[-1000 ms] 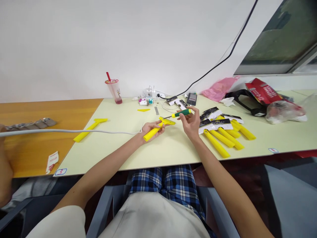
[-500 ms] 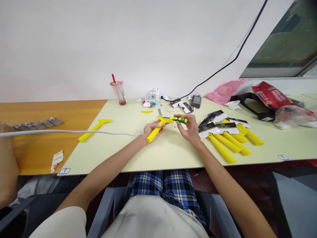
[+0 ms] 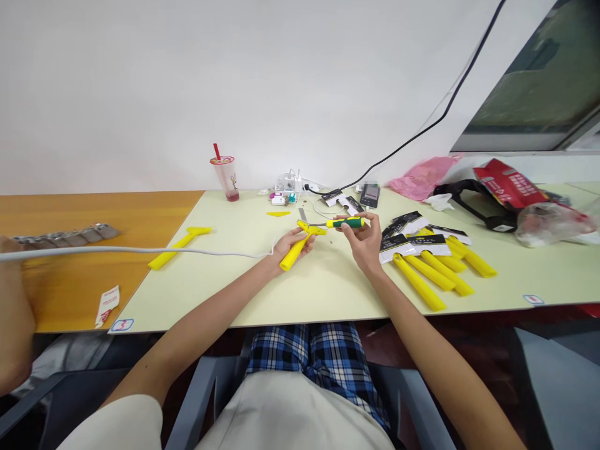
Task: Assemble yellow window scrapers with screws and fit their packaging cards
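Wrapped in my left hand (image 3: 287,246) is a yellow plastic scraper handle (image 3: 294,252), its wide head up and its grip end toward me. My right hand (image 3: 364,240) holds a screwdriver (image 3: 345,222) by its green and yellow handle. The metal shaft points left and reaches the scraper's head; whether its tip sits in a screw is too small to tell. Just beyond my hands lie a flat grey metal strip (image 3: 302,214) and a loose yellow plastic piece (image 3: 278,214). Another yellow scraper handle (image 3: 180,247) rests on the table to the left.
Several yellow scrapers (image 3: 434,269) with black-and-white cards are piled at right. At the back stand a drink cup (image 3: 227,179), a small device (image 3: 370,194) and cables. A white cable (image 3: 140,250) crosses from the left, near another person's arm (image 3: 16,319). Plastic bags (image 3: 424,177) lie back right.
My right hand has drawn the screwdriver a little to the right, so more of its metal shaft shows. My left hand holds the scraper handle in nearly the same spot.
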Motion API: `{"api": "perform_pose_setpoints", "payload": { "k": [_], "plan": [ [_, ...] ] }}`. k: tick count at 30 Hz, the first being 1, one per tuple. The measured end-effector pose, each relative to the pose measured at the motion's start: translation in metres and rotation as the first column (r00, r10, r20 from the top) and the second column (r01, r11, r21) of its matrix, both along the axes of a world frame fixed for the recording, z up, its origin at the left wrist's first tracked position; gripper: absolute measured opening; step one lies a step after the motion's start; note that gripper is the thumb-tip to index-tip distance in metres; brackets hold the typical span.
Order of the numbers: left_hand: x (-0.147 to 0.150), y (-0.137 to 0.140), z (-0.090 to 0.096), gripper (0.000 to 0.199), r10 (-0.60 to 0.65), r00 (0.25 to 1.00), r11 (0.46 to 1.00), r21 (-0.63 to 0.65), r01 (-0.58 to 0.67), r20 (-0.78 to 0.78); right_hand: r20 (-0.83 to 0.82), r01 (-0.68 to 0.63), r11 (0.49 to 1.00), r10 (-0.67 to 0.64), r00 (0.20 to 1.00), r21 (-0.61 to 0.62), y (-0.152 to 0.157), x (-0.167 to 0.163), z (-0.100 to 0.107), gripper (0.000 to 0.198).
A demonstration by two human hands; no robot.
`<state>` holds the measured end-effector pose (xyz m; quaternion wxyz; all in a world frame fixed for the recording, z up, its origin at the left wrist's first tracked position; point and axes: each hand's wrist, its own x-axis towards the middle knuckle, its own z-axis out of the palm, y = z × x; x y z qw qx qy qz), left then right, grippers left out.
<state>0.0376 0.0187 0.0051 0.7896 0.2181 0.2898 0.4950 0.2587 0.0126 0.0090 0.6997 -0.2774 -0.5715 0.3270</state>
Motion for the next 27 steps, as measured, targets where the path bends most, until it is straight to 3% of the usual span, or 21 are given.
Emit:
{"api": "perform_pose_setpoints", "payload": {
  "k": [10, 27],
  "plan": [
    [-0.002, 0.001, 0.004, 0.018, 0.052, 0.998, 0.998, -0.042, -0.051, 0.036, -0.115, -0.085, 0.978, 0.063, 0.991, -0.192, 0.017, 0.005, -0.014, 0.052],
    [-0.002, 0.004, -0.006, 0.032, 0.025, 0.997, 0.999, -0.022, -0.023, 0.072, -0.153, -0.166, 0.957, 0.132, 0.979, -0.239, 0.022, 0.009, -0.018, 0.057]
  ]
}}
